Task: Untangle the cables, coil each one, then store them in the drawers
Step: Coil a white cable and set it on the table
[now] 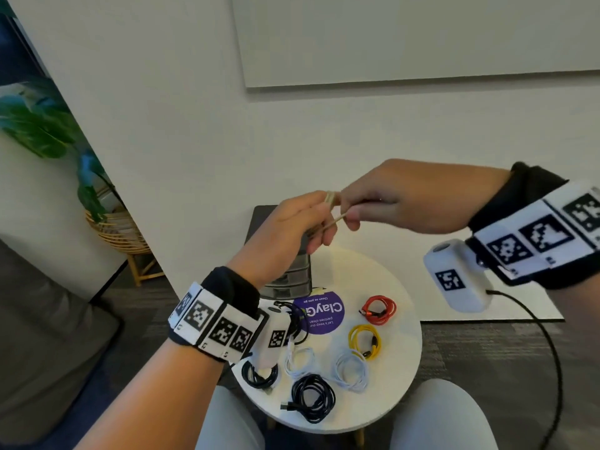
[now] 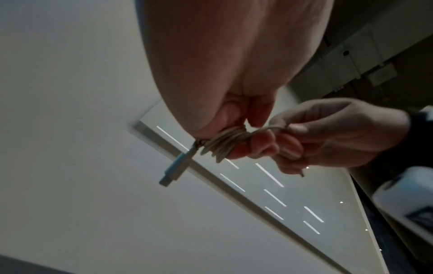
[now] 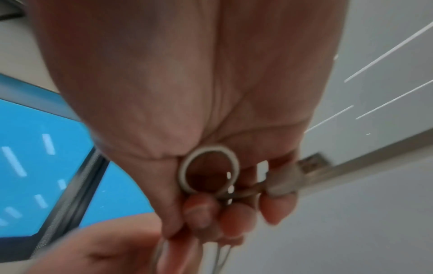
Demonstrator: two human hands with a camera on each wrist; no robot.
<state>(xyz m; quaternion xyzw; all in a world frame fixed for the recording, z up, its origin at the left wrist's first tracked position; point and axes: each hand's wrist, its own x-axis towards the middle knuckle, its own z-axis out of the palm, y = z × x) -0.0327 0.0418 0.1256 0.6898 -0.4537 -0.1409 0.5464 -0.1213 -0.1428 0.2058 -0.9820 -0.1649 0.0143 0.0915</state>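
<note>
Right now we hold a beige cable up between both hands, well above the table. Our left hand pinches the finished loops between thumb and fingertips — the left wrist view shows the bundle stacked tight there, one plug sticking out below. Our right hand has its fingers curled round the free tail, which forms a small loop against the palm, with the other plug lying across the fingertips.

We judge this as the last wrap of the coil. To finish it well, we should keep the left pinch firm so the turns don't spring apart, pass the tail round the bundle with steady, light tension, and tuck the plug through rather than leaving it loose. Pulling too hard would kink the cable near the plug.

Below, the table already carries coils: red, yellow, two white, a dark blue one and a dark one partly behind our left wrist. The drawers stand at the far edge beside a purple sticker. None of the coils is stored yet, so storing comes after this one joins them.
</note>
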